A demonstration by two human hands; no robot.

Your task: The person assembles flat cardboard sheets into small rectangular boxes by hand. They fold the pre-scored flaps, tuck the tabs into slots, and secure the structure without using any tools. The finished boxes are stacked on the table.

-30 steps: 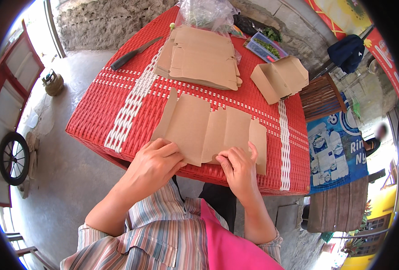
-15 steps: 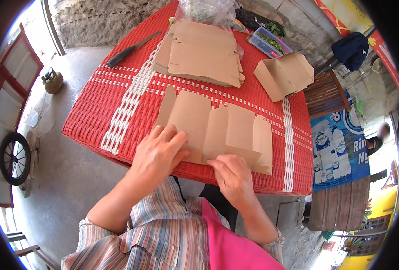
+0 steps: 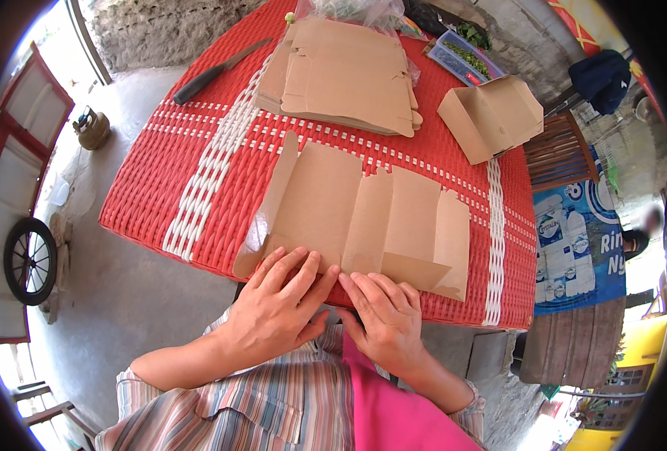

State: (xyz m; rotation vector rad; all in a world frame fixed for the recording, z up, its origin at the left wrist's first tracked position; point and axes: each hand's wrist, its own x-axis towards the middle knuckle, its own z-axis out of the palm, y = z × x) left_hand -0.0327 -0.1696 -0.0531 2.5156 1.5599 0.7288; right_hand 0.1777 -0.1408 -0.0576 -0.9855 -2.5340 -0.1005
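Note:
A flat brown cardboard box blank (image 3: 315, 195) lies at the near edge of the red woven table, its left side flap and near flap partly raised. My left hand (image 3: 277, 308) grips the blank's near flap, fingers bent over it and thumb below. Close beside it, my right hand (image 3: 386, 323) holds the same edge, fingertips on the cardboard and thumb lower down. The two hands almost meet at the index fingers. Part of the near edge is hidden behind the fingers.
Beyond the blank is a stack of flat box blanks (image 3: 348, 75). A dark-handled knife (image 3: 206, 83) lies left of it. To the right stands an open folded box (image 3: 491, 120), with a plastic container (image 3: 442, 56) of greens behind it. The red table (image 3: 149, 180) has white woven stripes.
My left hand has moved right and down to the near edge, beside the right hand. The near flap there is now bent up, and the left side flap stands out more. The view has shifted slightly.

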